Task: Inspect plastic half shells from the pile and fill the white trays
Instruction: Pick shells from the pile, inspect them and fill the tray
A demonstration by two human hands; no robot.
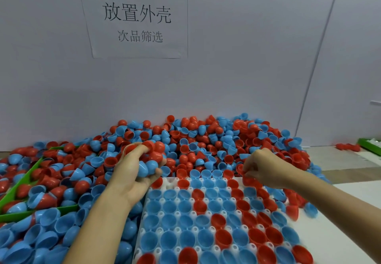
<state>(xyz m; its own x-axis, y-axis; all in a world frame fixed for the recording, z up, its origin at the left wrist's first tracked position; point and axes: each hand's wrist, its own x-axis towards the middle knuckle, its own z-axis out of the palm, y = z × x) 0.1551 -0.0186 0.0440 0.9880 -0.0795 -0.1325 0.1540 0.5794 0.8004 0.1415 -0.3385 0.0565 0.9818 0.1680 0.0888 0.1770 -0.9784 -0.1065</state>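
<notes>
A big pile of red and blue plastic half shells lies against the wall. In front of it a white tray holds rows of blue and red shells, open side up. My left hand is raised over the tray's far left corner and grips a handful of shells, red ones on top and a blue one below. My right hand hovers over the tray's far right corner, its fingers pinching a red half shell.
A green bin at the left is heaped with shells, and more blue shells spill in front of it. A paper sign hangs on the wall. At the far right sit a few red shells and another green tray.
</notes>
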